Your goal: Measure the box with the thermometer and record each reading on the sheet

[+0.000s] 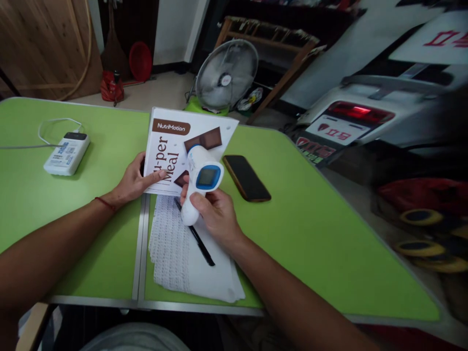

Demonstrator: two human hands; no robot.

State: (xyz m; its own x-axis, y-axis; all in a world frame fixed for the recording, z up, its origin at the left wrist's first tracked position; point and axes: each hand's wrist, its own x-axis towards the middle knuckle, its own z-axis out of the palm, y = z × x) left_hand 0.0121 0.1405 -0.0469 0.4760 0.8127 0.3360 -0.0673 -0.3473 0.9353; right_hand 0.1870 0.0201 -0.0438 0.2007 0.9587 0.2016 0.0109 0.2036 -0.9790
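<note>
My left hand point(134, 178) grips the lower left edge of a white NutriMotion box point(164, 158), its thumb across the printed front. The box stands tilted on the table, with brown chocolate pieces pictured on it. Closed around the handle of a white infrared thermometer point(192, 187) is my right hand point(215, 209). The thermometer's blue-framed screen faces me, and its body covers part of the box front. Below both hands lie sheets of handwritten paper point(170, 258), with a black pen point(200, 243) resting across them.
A phone point(246, 178) lies face up on the green table point(310, 243), right of the box. On the left is a white power bank point(68, 153) with a cable. Beyond the table stand a fan point(226, 73) and a scooter point(347, 117).
</note>
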